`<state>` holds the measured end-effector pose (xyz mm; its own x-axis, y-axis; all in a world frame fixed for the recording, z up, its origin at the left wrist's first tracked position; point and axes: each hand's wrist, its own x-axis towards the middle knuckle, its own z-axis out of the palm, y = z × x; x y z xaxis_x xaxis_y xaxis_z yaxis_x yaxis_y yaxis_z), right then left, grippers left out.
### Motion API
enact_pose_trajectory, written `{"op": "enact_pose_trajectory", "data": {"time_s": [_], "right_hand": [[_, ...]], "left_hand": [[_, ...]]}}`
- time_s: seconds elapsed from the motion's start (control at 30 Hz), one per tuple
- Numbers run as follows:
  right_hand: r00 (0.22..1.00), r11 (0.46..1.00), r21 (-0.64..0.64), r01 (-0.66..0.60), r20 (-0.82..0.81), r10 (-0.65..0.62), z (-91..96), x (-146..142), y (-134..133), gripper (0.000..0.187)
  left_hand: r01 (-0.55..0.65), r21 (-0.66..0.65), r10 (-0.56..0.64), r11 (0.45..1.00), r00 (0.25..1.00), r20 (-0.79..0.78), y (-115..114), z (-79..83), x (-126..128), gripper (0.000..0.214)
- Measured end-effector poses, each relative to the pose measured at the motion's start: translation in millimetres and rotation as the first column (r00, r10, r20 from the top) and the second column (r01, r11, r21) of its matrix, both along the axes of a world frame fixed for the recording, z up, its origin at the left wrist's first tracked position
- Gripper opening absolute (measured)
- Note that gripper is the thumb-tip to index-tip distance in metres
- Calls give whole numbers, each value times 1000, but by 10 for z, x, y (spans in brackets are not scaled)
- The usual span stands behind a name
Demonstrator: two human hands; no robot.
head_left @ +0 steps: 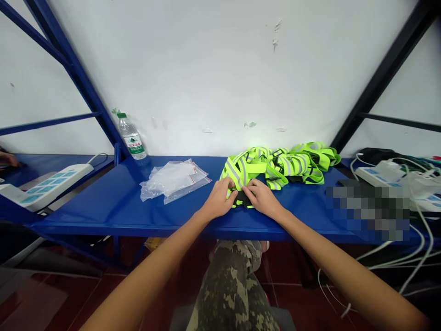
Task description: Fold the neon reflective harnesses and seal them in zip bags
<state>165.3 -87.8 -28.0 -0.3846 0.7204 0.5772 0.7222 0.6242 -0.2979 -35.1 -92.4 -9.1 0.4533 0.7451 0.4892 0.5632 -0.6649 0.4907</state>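
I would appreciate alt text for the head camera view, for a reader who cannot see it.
The left hand and right hand rest on a neon reflective vest on a blue shelf, beside more vests. Plastic bags and a water bottle sit to the left.

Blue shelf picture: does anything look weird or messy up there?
Yes. A blocky blurred patch covers the right end of the blue metal shelf, hiding whatever is there. The white wall has chipped spots above the neon yellow reflective vests, which lie in a tangled heap.
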Motion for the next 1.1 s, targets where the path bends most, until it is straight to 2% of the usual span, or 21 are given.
{"op": "enact_pose_trajectory", "data": {"time_s": [0.13, 0.23, 0.27, 0.37, 0.43, 0.5, 0.6, 0.73, 0.87, 0.97, 1.1], "right_hand": [[999, 996, 81, -35, -10, 35, 43, -16, -52, 30], [995, 992, 78, -99, -4, 99, 84, -3, -123, 26], [993, 991, 63, -120, 5, 120, 94, 8, -149, 28], [983, 985, 12, -175, 53, 174, 100, 58, -207, 50], [977, 980, -20, -197, 78, 198, 90, 88, -219, 50], [973, 978, -48, -204, 99, 208, 76, 105, -212, 42], [971, 975, -65, -211, 97, 217, 69, 104, -193, 37], [977, 979, -66, -191, 87, 196, 106, 79, -179, 34], [982, 985, -115, -128, 123, 142, 146, 42, -151, 34], [986, 990, -128, -62, 148, 81, 150, 14, -119, 34], [985, 992, -124, -9, 169, 30, 151, -8, -88, 33]], "left_hand": [[-33, 65, 41, 997, 991, -124, -26, 12, 23, 14], [-83, 85, 98, 993, 974, -202, -43, 16, 35, 21], [-125, 91, 143, 988, 962, -231, -47, 15, 37, 22], [-245, 97, 263, 965, 917, -298, -52, 8, 43, 22], [-277, 104, 296, 955, 906, -302, -50, 8, 47, 19], [-289, 114, 310, 950, 910, -275, -51, 13, 51, 18], [-322, 151, 350, 935, 909, -226, -76, 29, 59, 25], [-326, 230, 373, 917, 905, -204, -155, 46, 79, 35], [-300, 313, 392, 901, 871, -295, -187, 61, 103, 44], [-304, 312, 411, 900, 830, -378, -148, 74, 110, 49], [-327, 282, 422, 902, 806, -415, -73, 91, 105, 51]]}}
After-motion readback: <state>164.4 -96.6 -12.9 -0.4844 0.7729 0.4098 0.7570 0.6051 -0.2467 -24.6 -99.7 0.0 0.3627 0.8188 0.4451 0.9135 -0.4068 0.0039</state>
